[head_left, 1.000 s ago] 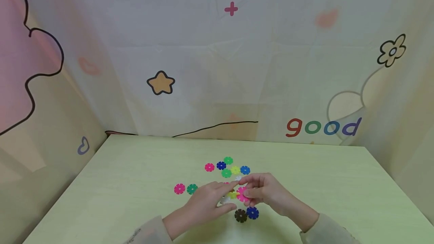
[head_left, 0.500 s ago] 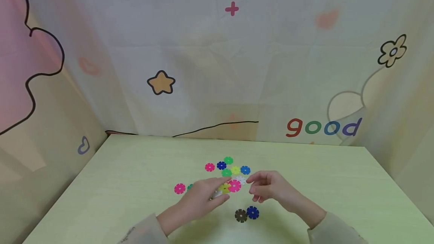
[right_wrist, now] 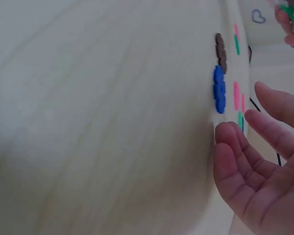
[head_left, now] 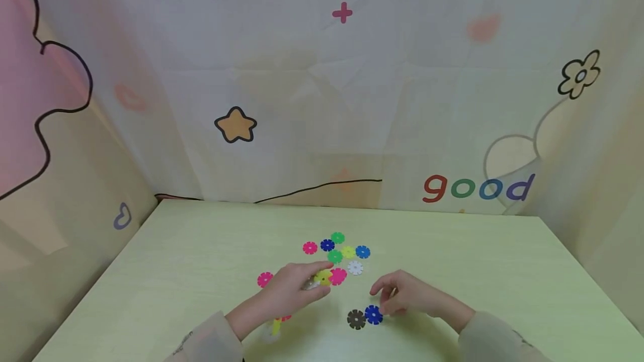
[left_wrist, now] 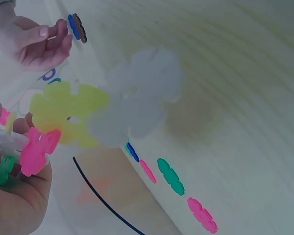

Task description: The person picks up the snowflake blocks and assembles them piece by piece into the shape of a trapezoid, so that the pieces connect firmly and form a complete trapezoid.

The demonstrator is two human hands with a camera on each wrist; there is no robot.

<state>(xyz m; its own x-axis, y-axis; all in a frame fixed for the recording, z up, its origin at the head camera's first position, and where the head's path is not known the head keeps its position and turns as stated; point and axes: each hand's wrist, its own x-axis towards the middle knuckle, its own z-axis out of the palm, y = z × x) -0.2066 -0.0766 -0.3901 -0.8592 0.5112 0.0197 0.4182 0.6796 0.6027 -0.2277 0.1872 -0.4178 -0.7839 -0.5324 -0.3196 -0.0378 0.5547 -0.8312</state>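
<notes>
My left hand holds a linked chain of notched plastic snowflake discs. In the head view, a yellow disc and a pink disc of it show at the fingers. The left wrist view has pink, white and green discs at the palm, plus a large yellow disc and a pale translucent disc close to the camera. My right hand holds nothing, its fingers loosely bent, just right of a dark blue disc. A brown disc lies beside the blue one.
On the pale table, loose discs lie farther back: pink, navy, green, yellow, blue and white. Another pink disc is partly behind the left hand. A printed cloth stands behind.
The right hand has let go of the pink disc and moved down toward the dark blue one. The left hand has shifted left with the chain, uncovering the white disc on the table.
</notes>
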